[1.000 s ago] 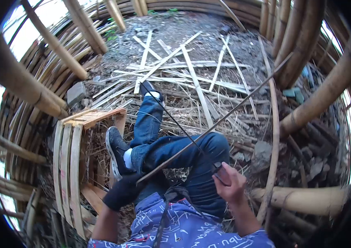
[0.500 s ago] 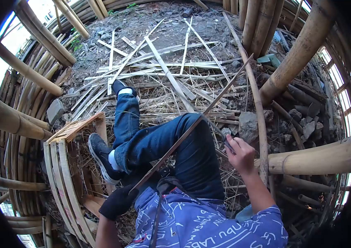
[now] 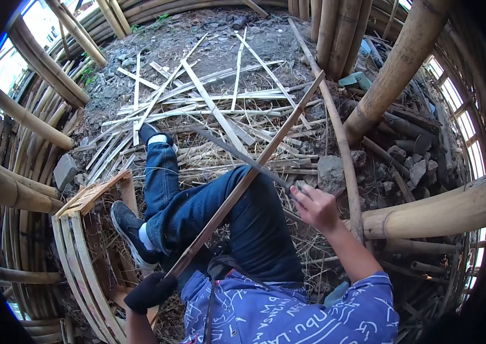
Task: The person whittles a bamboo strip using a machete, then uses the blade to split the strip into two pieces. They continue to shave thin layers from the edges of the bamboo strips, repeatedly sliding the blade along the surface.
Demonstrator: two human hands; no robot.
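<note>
My left hand [image 3: 150, 292], in a black glove, is closed around the near end of a long bamboo strip [image 3: 215, 221]. The strip slants up to the right, across my bent leg [image 3: 260, 221], its far end rising over the ground. My bare right hand [image 3: 315, 207] grips the handle of a long-bladed knife [image 3: 217, 141]. Its grey blade points up and left and crosses the strip over my knee. Beyond my feet lies a loose pile of split bamboo strips [image 3: 208, 97].
A wooden slatted crate [image 3: 78, 252] stands at my left. Thick bamboo poles [image 3: 400, 69] rise on both sides. On the right are rubble stones [image 3: 331, 174] and a long thin pole [image 3: 334, 114] on the ground. A grey block [image 3: 65, 171] lies at left.
The knife has swung so its blade now reaches well past the strip to the upper left. The strip shows more of its broad face. The whole view has shifted slightly.
</note>
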